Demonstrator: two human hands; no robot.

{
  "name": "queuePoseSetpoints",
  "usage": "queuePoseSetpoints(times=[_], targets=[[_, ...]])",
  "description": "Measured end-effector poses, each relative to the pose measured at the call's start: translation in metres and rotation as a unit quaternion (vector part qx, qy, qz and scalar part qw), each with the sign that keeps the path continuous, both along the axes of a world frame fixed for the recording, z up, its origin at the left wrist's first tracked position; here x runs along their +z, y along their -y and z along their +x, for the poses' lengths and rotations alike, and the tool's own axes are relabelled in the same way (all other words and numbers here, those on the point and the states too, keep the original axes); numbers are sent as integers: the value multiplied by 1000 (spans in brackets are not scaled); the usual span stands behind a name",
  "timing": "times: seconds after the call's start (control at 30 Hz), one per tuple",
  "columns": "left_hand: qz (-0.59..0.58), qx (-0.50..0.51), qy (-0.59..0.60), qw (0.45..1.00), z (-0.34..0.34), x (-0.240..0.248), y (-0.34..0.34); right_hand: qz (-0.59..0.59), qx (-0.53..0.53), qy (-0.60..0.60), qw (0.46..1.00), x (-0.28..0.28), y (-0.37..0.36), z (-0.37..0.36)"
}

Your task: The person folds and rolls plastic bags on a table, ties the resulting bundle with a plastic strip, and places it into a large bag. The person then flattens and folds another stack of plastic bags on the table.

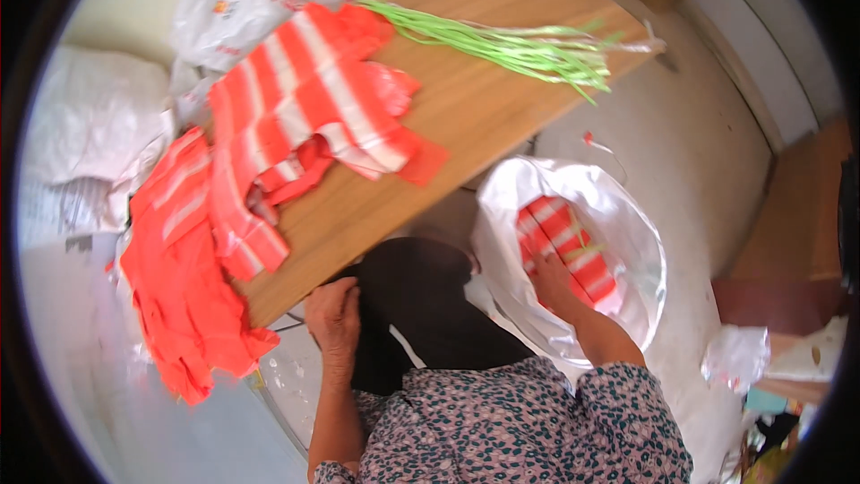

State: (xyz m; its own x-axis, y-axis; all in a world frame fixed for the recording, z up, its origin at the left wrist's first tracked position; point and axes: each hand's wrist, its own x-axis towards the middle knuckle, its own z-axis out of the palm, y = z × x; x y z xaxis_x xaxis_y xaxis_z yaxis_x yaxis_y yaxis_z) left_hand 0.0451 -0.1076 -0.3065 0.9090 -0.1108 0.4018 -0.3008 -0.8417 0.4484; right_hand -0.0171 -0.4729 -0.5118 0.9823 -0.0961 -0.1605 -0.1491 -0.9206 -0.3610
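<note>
My right hand (553,280) reaches down into a large white sack (641,229) on the right. Its fingers are closed on the near-left side of a red-and-white striped plastic bundle (587,271), their tips hidden; yellowish ties show on the bundle. My left hand (332,312) is beside my black-trousered leg, close to the near table edge. Its fingers are bent and their ends hidden, so I cannot tell whether it grips anything. On the table, red-and-white striped plastic bags (285,94) lie spread, with a redder pile (184,282) hanging over the left end.
The wooden table (502,130) slants across the upper middle. Bright green strips (484,40) lie at its far right. White plastic sacks (98,116) crowd the left and back. Brown cardboard boxes (793,233) and a clear plastic bag (736,357) are on the right.
</note>
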Motion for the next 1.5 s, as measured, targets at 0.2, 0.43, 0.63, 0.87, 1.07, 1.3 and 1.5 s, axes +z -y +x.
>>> queuePoseSetpoints(times=[0.2,0.43,0.63,0.87,1.07,1.3,1.5], targets=[[5,-6,-1,1000,-4,4,-5,204,-96,-101,969,71,9,31],[14,-1,-3,1000,-5,0,-5,66,12,76,995,132,12,72],[-44,-15,14,999,-3,-2,-8,303,48,237,922,203,-95,99],[-53,-8,26,998,-2,-3,-8,396,116,241,878,212,-210,179],[-63,-17,67,996,-3,-5,-10,488,68,63,868,264,-258,219],[-68,-24,76,994,-2,-6,-11,239,121,397,878,241,-269,262],[-70,-24,73,995,-2,-2,-12,123,152,395,898,245,-266,288]])
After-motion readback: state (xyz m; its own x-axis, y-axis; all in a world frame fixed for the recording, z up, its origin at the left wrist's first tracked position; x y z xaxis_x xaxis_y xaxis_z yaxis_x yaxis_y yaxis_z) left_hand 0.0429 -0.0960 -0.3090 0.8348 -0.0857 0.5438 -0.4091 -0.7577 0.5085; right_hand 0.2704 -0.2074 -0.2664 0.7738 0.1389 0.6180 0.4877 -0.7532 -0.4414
